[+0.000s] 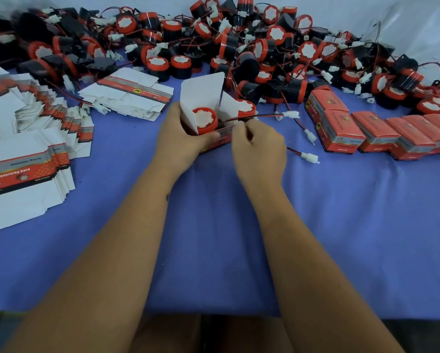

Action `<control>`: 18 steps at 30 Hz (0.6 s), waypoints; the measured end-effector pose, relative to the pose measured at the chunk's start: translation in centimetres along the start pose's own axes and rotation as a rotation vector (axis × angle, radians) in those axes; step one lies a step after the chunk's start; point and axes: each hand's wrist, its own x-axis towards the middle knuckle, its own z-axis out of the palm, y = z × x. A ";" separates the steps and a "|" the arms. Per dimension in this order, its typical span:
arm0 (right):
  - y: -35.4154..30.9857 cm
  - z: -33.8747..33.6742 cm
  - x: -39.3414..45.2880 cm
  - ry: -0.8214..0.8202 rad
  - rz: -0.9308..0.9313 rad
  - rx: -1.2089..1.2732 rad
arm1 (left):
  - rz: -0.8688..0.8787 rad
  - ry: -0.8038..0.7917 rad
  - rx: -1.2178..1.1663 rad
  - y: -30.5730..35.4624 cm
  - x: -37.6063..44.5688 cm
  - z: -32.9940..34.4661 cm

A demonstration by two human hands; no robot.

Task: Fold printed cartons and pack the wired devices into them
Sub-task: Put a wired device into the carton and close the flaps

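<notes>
Left grip [180, 138] round carton [201, 98], device [205, 121] half-hidden — right grip [258, 146] blurred

The left hand [180, 133] hides the carton's [203, 95] lower body.

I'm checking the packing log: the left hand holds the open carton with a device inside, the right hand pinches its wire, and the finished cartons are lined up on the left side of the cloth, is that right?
Not quite: the head view shows the finished cartons lined up on the right side of the cloth; flat unfolded ones lie left. The rest holds: the left hand holds the open carton with a device inside, and the right hand pinches its wire.
</notes>
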 end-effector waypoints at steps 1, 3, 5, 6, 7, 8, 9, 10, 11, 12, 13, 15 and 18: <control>0.3 -0.1 0.4 -0.018 0.137 0.038 | 0.006 0.009 0.012 0.0 0.0 0.0; 0.6 -0.5 1.1 -0.008 0.330 0.233 | 0.012 0.008 0.025 -0.1 0.0 0.0; 0.8 -0.9 1.5 0.014 0.503 0.555 | 0.016 -0.013 0.032 -0.2 0.1 -0.1; 0.9 -1.2 1.6 0.029 0.554 0.732 | 0.014 -0.036 0.037 -0.3 0.2 -0.2; 1.1 -1.5 1.9 0.055 0.547 0.861 | 0.009 -0.072 0.037 -0.3 0.2 -0.2; 1.2 -1.8 2.1 0.088 0.513 0.921 | 0.003 -0.119 0.032 -0.3 0.2 -0.3; 1.1 -2.2 2.2 0.118 0.467 0.936 | 0.001 -0.169 0.028 -0.3 0.1 -0.3; 1.2 -2.4 2.3 0.147 0.426 0.910 | -0.001 -0.210 0.027 -0.2 0.0 -0.4; 1.2 -2.7 2.3 0.159 0.382 0.881 | -0.001 -0.239 0.021 -0.1 -0.1 -0.4; 1.1 -2.8 2.3 0.161 0.335 0.848 | 0.000 -0.249 0.000 0.1 -0.2 -0.3; 1.1 -3.0 2.2 0.140 0.283 0.822 | -0.010 -0.243 -0.037 0.3 -0.4 -0.2; 0.9 -3.0 2.0 0.057 0.201 0.793 | -0.046 -0.188 -0.098 0.6 -0.6 0.3; 0.5 -2.8 1.8 -0.097 0.127 0.733 | -0.033 -0.075 -0.041 0.8 -0.6 0.9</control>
